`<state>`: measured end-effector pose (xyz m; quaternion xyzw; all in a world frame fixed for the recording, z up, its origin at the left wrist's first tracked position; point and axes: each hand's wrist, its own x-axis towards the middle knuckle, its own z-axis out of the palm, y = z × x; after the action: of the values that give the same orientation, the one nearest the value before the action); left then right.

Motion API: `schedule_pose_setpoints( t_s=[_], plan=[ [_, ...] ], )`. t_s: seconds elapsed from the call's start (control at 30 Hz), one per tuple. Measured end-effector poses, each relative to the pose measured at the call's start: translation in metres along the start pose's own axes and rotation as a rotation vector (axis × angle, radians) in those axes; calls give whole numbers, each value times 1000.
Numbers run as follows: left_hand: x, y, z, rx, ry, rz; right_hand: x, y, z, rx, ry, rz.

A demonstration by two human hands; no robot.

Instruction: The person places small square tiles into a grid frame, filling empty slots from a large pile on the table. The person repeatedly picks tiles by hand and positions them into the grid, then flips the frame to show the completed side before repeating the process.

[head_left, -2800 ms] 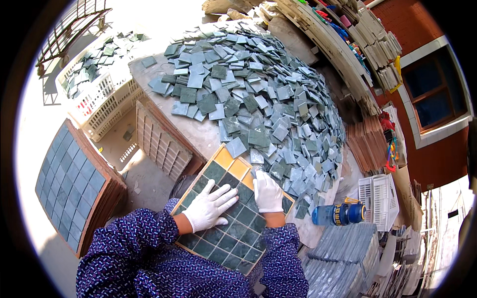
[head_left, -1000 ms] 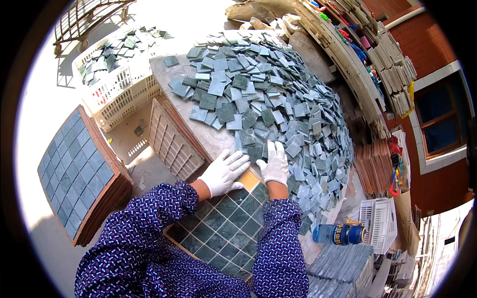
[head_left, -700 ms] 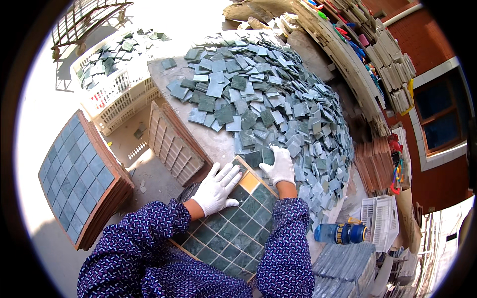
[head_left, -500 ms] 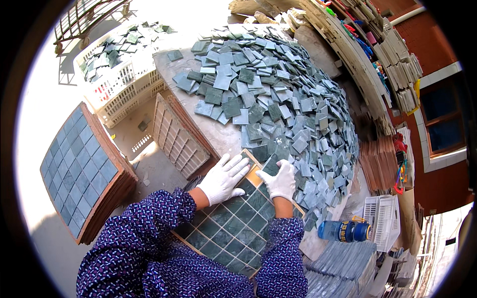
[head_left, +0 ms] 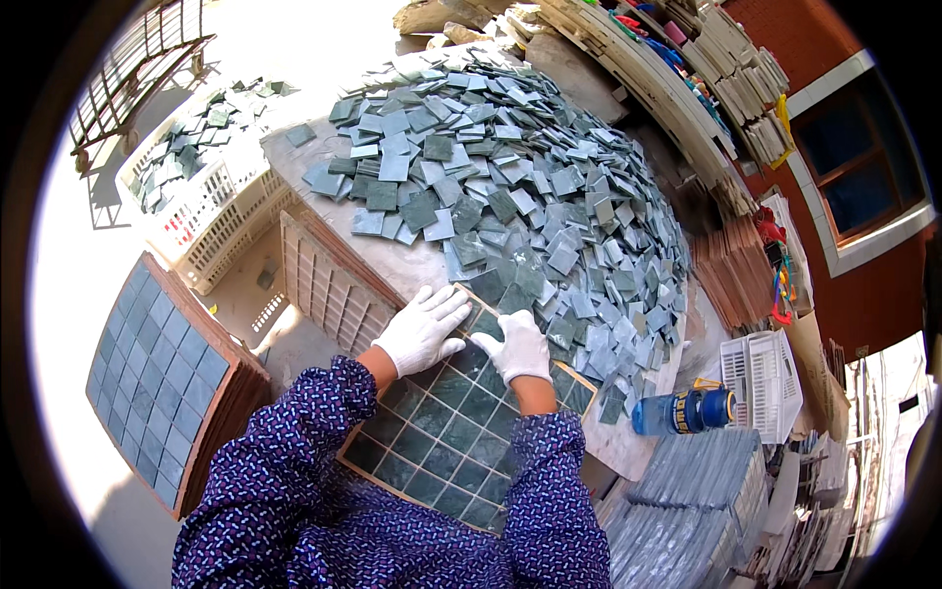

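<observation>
A wooden-edged tray [head_left: 386,483] divided into squares lies tilted in front of me, filled with dark green stone tiles [head_left: 449,388]. My left hand [head_left: 424,332], in a white glove, rests flat on its upper left edge, fingers stretched out. Beside it, my right hand [head_left: 520,348], also gloved, has its fingers curled at the tray's upper end. Its thumb points left, by a green tile [head_left: 484,319] in the top corner square. Whatever those curled fingers grip is hidden. Just beyond the tray starts a large heap of loose green-grey tiles [head_left: 549,196].
At left stands a stack of tile-filled trays [head_left: 162,363], near upright brown trays [head_left: 334,285] and a white crate [head_left: 231,211] of tiles. To the right are a blue bottle [head_left: 682,410], a white basket [head_left: 760,383] and wrapped grey tile stacks [head_left: 697,481].
The yellowish bare square at the tray's top now shows a green tile. My right hand has shifted left and its thumb has come nearer my left hand. The whole view has turned somewhat.
</observation>
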<state>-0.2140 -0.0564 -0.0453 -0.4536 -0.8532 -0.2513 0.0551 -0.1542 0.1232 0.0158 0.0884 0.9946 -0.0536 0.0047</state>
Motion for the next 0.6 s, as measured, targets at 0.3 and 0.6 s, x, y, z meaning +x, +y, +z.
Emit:
schedule_pose_setpoints(
  t_s=[0.3,0.6],
  plan=[
    [0,6,-14,55,-110,181,-46,61,10,762,307,179],
    [44,34,16,215,-62,139,-111,75,58,-63,313,241]
  ],
)
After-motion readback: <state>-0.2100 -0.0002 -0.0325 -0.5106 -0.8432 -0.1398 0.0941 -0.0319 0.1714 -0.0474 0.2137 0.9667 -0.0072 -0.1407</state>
